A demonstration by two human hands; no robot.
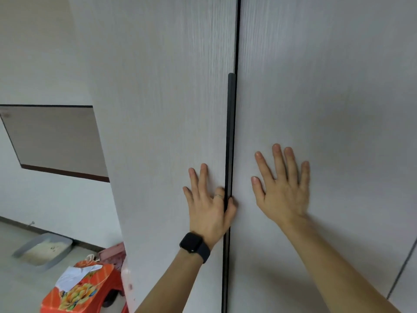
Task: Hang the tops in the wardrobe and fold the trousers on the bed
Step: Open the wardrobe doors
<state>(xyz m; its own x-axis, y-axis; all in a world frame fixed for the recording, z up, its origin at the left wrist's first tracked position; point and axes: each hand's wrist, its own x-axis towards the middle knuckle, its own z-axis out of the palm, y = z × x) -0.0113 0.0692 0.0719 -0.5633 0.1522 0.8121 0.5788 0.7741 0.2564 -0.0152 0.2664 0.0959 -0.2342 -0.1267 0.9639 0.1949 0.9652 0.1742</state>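
- Pressing flat on the right door [327, 98] of the wardrobe [158, 41], the right hand [282, 190] rests just to the right of the handle [231, 132]. All of its fingers are straight and spread apart.
- The handle is a long black strip. It runs up and down the edge of the left door [162, 132], where the two doors meet.
- The left hand [208, 208] holds the handle low down. Its thumb is on the right side of the handle and its pointing finger is bent on the left side, so the two pinch the strip. The other three fingers lie straight and a little apart on the left door.
- The wardrobe fills most of the view, with only a thin dark line between its pale doors.
- A black watch [191, 242] is on the left wrist, below and left of the handle. A thin ring [217, 196] is on the bent finger.
- Far left of the handle, down on the floor, there is an orange bag [76, 288] with flowers on it. A grey tray [42, 249] sits behind it by the wall.
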